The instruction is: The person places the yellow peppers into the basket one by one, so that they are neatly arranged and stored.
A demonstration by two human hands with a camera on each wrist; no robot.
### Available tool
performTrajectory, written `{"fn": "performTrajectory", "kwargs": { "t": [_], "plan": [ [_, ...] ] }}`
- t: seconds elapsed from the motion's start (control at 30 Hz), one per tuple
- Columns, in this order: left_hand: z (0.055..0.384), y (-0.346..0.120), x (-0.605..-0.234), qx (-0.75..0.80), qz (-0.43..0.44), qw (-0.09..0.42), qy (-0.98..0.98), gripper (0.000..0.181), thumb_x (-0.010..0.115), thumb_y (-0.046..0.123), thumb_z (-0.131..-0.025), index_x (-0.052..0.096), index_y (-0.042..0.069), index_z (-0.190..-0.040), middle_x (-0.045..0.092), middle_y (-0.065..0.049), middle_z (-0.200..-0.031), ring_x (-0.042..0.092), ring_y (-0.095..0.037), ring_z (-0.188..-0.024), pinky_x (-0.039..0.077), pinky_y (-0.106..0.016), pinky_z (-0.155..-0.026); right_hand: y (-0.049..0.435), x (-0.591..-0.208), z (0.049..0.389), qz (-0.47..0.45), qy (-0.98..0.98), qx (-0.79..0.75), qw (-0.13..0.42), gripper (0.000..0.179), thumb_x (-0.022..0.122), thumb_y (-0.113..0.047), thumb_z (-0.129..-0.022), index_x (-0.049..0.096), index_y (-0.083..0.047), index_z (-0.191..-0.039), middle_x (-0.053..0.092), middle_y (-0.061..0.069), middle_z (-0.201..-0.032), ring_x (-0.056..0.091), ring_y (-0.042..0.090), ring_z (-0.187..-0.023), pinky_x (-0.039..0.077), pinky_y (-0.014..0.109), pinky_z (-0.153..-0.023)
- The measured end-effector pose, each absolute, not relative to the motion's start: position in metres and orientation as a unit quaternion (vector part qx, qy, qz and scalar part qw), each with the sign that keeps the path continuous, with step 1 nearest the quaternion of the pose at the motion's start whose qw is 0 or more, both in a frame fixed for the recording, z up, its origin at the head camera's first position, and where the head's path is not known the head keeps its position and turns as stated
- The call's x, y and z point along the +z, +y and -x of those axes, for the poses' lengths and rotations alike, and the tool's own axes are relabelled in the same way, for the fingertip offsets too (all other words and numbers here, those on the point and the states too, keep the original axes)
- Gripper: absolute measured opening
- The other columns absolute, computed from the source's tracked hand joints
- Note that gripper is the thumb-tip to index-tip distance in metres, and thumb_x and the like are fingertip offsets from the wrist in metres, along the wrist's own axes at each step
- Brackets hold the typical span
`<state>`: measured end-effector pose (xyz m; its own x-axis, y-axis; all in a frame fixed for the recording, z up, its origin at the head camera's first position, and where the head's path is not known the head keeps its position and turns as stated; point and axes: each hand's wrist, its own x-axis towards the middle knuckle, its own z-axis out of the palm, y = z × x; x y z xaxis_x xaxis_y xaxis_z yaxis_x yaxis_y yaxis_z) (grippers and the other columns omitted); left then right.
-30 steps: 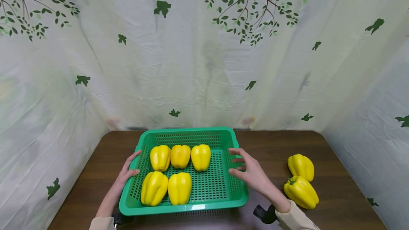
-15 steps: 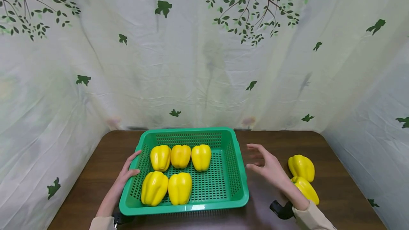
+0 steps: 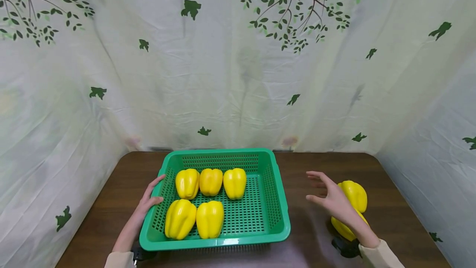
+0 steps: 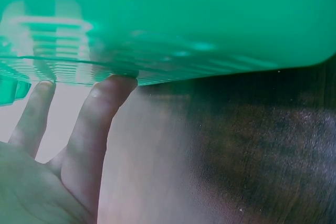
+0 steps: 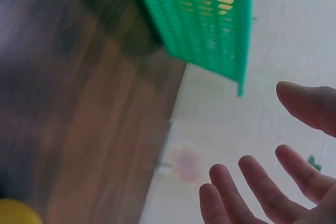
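Note:
My left hand rests against the left side of a green plastic basket, thumb and fingers spread along its rim. In the left wrist view, straight fingers touch the basket's slotted wall. Inside the basket lie several yellow bell peppers, in a back row of three and a front row of two. My right hand hovers over the table to the right of the basket, fingers loosely bent and holding nothing. Two more yellow bell peppers lie beside it on the table, partly hidden behind that hand and forearm.
Everything stands on a dark brown wooden table. A pale curtain with printed leaves and branches surrounds its back and sides. A black wrist device sits at the right sleeve.
My right hand has moved right, from over the basket's right rim to beside the two loose bell peppers, its fingers still relaxed. The left hand and the basket have stayed in place.

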<state>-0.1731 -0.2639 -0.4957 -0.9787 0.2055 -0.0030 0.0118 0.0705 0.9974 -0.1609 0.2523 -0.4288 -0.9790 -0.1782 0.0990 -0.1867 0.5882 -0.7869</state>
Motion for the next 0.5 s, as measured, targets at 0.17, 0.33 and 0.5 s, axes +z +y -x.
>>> {"fn": "performTrajectory", "kwargs": {
  "t": [0.17,0.33,0.5],
  "plan": [
    [0.172,-0.264,-0.496,0.677,-0.073,0.071,0.729,0.057,0.037,0.010,-0.098,0.019,0.023,-0.151,0.010,-0.020,-0.149,0.052,-0.009,-0.105,0.050,-0.031,-0.081,0.264,-0.437,0.158,-0.091,-0.899,0.429,-0.002,0.061,0.073,-0.008,-0.082,0.044,-0.002,-0.135,0.048,0.024,-0.132,0.051,0.045,-0.113,0.045,0.057,-0.087],
    [0.172,-0.263,-0.496,0.679,-0.074,0.068,0.727,0.057,0.037,0.009,-0.098,0.020,0.022,-0.150,0.011,-0.017,-0.148,0.053,-0.009,-0.105,0.050,-0.031,-0.081,0.277,-0.441,0.156,-0.079,-0.907,0.414,-0.021,0.063,0.074,-0.009,-0.081,0.044,-0.002,-0.136,0.047,0.025,-0.133,0.050,0.047,-0.114,0.044,0.058,-0.088],
    [0.173,-0.263,-0.496,0.680,-0.078,0.066,0.726,0.057,0.037,0.009,-0.098,0.020,0.022,-0.150,0.010,-0.020,-0.148,0.052,-0.007,-0.105,0.050,-0.030,-0.081,0.288,-0.446,0.157,-0.070,-0.912,0.401,-0.051,0.063,0.076,-0.007,-0.079,0.046,-0.002,-0.134,0.047,0.026,-0.133,0.049,0.048,-0.116,0.043,0.058,-0.089]
  ]
}}
